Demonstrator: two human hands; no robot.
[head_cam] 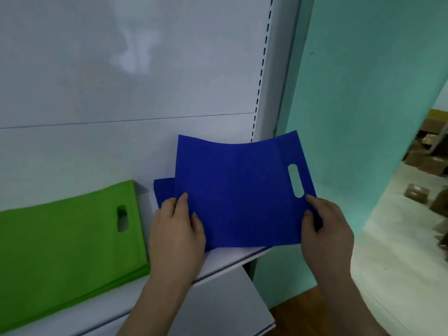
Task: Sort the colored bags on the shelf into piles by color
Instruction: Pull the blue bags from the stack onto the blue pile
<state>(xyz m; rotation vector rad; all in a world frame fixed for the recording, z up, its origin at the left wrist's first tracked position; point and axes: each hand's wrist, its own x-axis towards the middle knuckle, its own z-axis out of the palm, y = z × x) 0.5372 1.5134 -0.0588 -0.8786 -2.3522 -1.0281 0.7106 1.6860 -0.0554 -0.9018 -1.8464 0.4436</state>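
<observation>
Between my two hands a blue bag (240,190) hangs spread out flat, lifted at the right end of the white shelf (225,258). My left hand (175,229) pinches its near left corner, thumb on top of the fabric and the other fingers curled round the edge beneath. My right hand (324,229) pinches the near right corner the same way, thumb pressed onto the cloth and forefinger stretched along the edge, its tip just below the oval handle slot (295,180) cut through the bag. Beyond my fingertips the bag bows upward, its far edge sagging in the middle and both far corners raised.

Under my left fingers, and sticking out a little past them to the left, lies another blue bag (163,190), flat on the shelf; how many lie there I cannot tell.

Left of my left hand, just apart from it, sits a pile of green bags (63,243), stacked flat with a handle slot facing my way.

Farther off, past the bag's far edge, rises the white back panel (121,81) with a slotted upright (260,76). Right of my right hand stands a teal wall (358,93), and beyond it blurred cardboard boxes (426,156) on a pale floor.
</observation>
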